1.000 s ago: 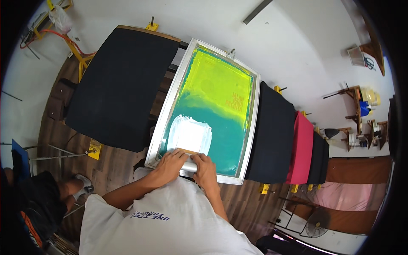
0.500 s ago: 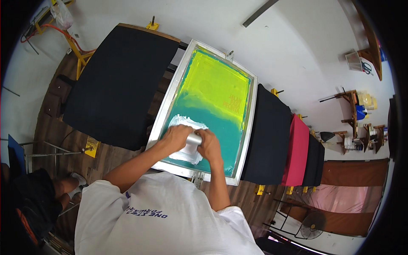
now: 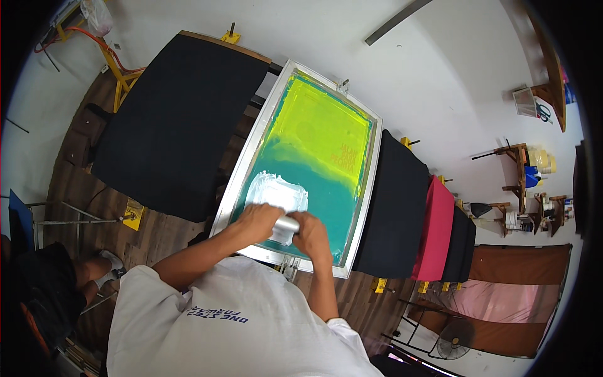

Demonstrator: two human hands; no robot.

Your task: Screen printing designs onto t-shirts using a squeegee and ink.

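Note:
Both hands grip a silver metal squeegee (image 3: pixel 288 224) near the front of a screen-printing screen. My left hand (image 3: pixel 257 224) is closed round its left part, and my right hand (image 3: pixel 311 235) round its right end. The squeegee's lower edge is hidden. Just beyond it, a patch of white ink (image 3: pixel 276 188) lies on the green mesh, with some more showing on the near side. The screen's metal frame (image 3: pixel 254 141) is tilted, its far end leaning right. Yellow-green ink (image 3: pixel 320 119) covers the far half of the mesh.
To the left stands a wide black-covered board (image 3: pixel 182 119). On the right are another black board (image 3: pixel 392 207), a pink one (image 3: pixel 433 232) and further black ones. Clamps (image 3: pixel 289 267) hold the frame's near edge. A person's leg (image 3: pixel 94 276) shows at lower left.
My hands have drawn the squeegee nearer to me, uncovering more of the white patch behind it. The whole view has shifted slightly.

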